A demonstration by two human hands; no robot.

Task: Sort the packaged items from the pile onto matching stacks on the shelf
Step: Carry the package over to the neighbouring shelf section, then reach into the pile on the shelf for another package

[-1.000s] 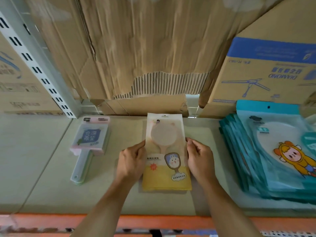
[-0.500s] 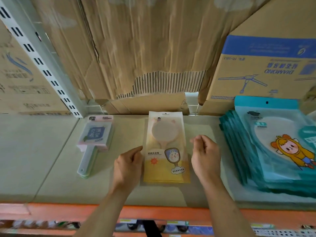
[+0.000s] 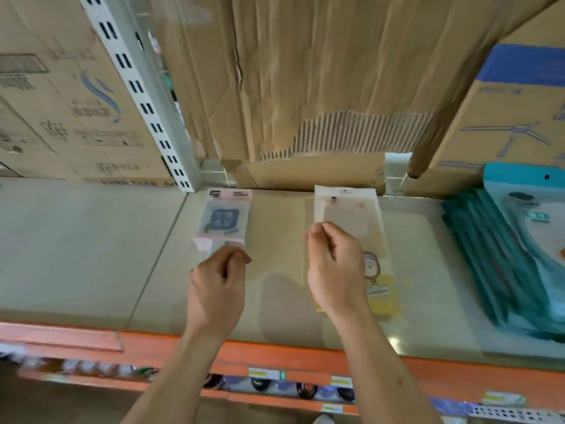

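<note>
Left hand (image 3: pixel 218 289), fingers curled, at pink packet's (image 3: pixel 226 218) 6 o'clock edge; right hand (image 3: pixel 334 270), fingers curled, over yellow packet (image 3: pixel 348 206); grasp indeterminable for both; teal stack (image 3: pixel 495 255) at 3 o'clock.

Navy label (image 3: pixel 227 221) on pink packet (image 3: pixel 230 194) – cartoon print (image 3: pixel 371 267) on yellow packet (image 3: pixel 385 305) – teal stack (image 3: pixel 489 264), orange shelf edge (image 3: pixel 275 353)

Both bare forearms reach forward, side by side and apart. The left hand (image 3: pixel 217 290) and right hand (image 3: pixel 334 270) show their backs, fingers curled inward, any grip hidden.
</note>
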